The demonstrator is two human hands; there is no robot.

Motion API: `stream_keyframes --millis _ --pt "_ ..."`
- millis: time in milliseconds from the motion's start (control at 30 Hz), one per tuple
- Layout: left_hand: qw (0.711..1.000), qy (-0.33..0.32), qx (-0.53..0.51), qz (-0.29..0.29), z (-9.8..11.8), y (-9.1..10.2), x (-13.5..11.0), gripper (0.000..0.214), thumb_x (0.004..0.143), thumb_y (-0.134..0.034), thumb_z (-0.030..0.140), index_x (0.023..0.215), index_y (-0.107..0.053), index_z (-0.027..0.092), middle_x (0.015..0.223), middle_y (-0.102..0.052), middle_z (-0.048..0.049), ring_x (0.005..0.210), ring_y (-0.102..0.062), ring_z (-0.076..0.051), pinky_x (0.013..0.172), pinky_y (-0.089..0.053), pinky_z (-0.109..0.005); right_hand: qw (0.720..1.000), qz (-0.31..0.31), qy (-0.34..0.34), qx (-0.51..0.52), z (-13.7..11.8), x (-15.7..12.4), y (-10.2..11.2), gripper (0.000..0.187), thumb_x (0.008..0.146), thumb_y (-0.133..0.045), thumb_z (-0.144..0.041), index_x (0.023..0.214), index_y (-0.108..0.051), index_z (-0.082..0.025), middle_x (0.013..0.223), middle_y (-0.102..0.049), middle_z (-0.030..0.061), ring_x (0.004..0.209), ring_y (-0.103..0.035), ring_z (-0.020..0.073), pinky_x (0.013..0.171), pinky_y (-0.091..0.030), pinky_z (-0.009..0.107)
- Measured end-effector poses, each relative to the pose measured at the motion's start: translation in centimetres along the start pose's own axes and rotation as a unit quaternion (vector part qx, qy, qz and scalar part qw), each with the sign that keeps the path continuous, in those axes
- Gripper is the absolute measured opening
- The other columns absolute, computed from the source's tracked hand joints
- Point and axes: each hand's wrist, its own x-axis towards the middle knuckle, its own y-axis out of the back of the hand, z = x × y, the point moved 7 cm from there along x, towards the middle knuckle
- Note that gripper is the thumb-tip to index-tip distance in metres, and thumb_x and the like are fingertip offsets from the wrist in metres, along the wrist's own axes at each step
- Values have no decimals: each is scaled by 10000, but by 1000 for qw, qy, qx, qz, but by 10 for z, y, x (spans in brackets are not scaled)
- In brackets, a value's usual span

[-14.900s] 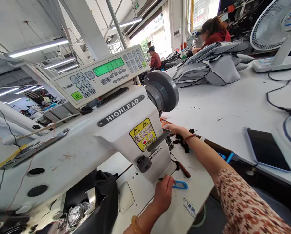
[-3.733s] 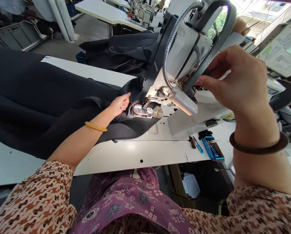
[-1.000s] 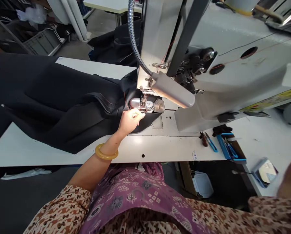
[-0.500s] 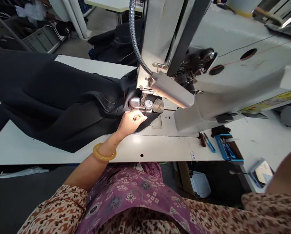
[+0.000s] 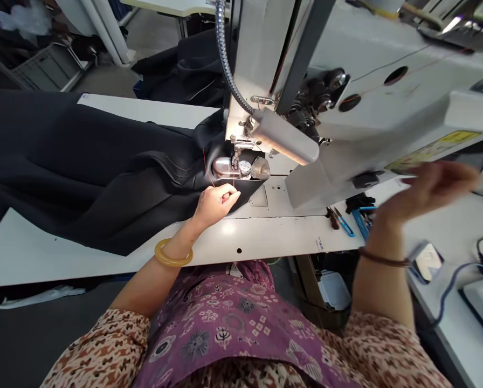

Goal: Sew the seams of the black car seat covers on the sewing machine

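Note:
My left hand (image 5: 215, 204) is pinched shut on a thin red thread (image 5: 204, 161) just in front of the presser foot (image 5: 236, 161) of the white sewing machine (image 5: 346, 113). It rests on the black fabric (image 5: 83, 167) spread across the table to the left. My right hand (image 5: 431, 186) is raised in the air below the machine's arm, smeared by motion, fingers loosely spread, nothing visible in it. A lamp on a flexible neck (image 5: 284, 141) hangs over the needle area.
Blue-handled snips (image 5: 344, 223) and a blue tray of small tools (image 5: 363, 218) lie right of the machine base. A phone (image 5: 427, 261) and cables sit on the side table at the right. More dark fabric (image 5: 185, 70) is piled behind the table.
My right hand has risen from the lower right edge into view beside the machine. My left hand stays pinched on the thread by the presser foot. The view has shifted slightly.

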Motion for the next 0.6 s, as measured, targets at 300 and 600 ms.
stream_keyframes --millis 300,600 --pt "996 -45 68 -33 7 -8 3 283 921 -427 263 830 -683 183 788 -710 -40 654 -582 -133 690 -377 -253 961 -274 -49 -7 -100 -99 -94 124 859 -522 -327 853 -557 -209 779 -600 19 686 -579 124 654 -508 300" --pt "986 -114 104 -55 18 -3 -1 286 946 -442 289 855 -697 199 829 -730 -24 682 -617 -128 709 -368 -261 897 -416 -133 60 -129 -155 -138 75 818 -515 -246 790 -573 -208 771 -618 1 687 -555 107 660 -450 249"
